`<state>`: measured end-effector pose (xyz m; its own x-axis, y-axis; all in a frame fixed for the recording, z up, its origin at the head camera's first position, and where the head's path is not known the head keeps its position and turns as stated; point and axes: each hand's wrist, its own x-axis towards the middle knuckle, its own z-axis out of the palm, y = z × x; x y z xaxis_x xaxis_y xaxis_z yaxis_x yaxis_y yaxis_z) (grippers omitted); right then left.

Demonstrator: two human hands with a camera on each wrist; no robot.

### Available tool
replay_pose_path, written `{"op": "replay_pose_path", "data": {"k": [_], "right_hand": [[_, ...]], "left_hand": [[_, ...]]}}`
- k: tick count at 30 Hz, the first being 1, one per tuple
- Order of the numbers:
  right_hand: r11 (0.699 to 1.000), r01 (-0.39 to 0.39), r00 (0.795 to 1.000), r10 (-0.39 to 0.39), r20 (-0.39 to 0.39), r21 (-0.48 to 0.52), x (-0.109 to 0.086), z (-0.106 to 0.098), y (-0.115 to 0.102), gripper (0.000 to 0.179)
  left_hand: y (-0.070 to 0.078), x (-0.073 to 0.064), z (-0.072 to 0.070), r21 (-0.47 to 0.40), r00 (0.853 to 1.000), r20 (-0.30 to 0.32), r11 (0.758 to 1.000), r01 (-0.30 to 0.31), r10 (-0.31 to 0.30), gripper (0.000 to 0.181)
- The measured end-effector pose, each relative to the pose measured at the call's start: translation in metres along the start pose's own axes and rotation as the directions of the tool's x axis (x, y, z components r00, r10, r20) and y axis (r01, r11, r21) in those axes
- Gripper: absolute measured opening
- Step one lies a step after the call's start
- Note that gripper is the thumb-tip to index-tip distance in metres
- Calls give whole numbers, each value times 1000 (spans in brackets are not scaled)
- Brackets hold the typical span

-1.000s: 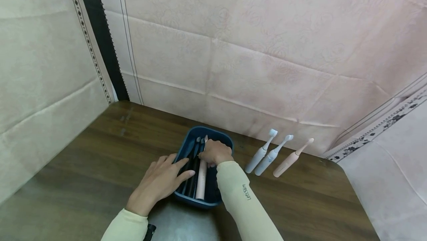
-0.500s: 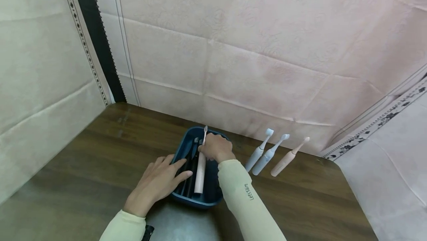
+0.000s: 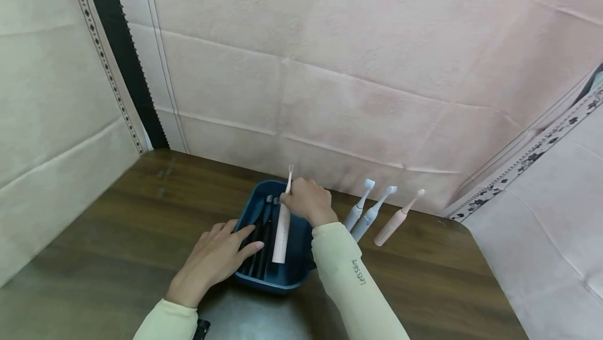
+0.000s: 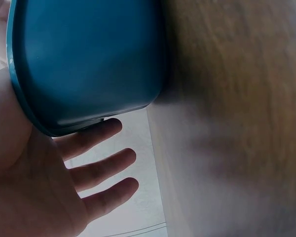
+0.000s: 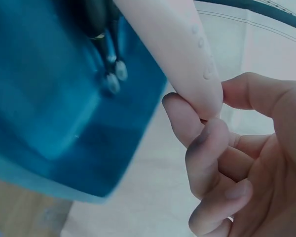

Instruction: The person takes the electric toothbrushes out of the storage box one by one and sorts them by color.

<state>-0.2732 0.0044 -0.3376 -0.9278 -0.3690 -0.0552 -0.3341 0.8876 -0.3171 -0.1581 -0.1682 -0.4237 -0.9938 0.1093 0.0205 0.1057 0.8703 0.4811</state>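
Note:
My right hand (image 3: 308, 201) pinches a pale pink electric toothbrush (image 3: 281, 233) near its neck, its head pointing away from me above the far rim of the blue bin (image 3: 296, 256). In the right wrist view thumb and fingers close on the handle's upper end, over the bin. Two black electric toothbrushes (image 3: 265, 248) lie side by side in the bin's left half. My left hand (image 3: 214, 256) rests at the bin's left rim, thumb over the inside. In the left wrist view its fingers (image 4: 108, 165) stretch loosely along the bin's outer wall.
Right of the bin, two light blue electric toothbrushes (image 3: 365, 219) and a pink one (image 3: 393, 225) lie in a row on the wooden table (image 3: 424, 277). A pale cloth wall (image 3: 301, 94) rises behind the table edge, with similar cloth at both sides.
My right hand has lifted the pink toothbrush up out of its place beside the black ones, shifting it away from me. The left hand has kept its place on the bin.

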Motion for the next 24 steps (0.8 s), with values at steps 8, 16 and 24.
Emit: {"op": "replay_pose_path", "data": {"k": [8, 16, 24], "right_hand": [[999, 28, 998, -26, -63, 30, -13, -21, -3, 36], [995, 81, 990, -74, -121, 52, -25, -30, -3, 36], [986, 142, 967, -120, -226, 86, -43, -34, 7, 23]], "left_hand": [[-4, -1, 2, 0, 1000, 1, 1000, -4, 4, 66], [-4, -2, 1, 1, 1000, 5, 1000, -8, 8, 67], [-1, 0, 1, 6, 1000, 3, 1000, -20, 20, 68]]}}
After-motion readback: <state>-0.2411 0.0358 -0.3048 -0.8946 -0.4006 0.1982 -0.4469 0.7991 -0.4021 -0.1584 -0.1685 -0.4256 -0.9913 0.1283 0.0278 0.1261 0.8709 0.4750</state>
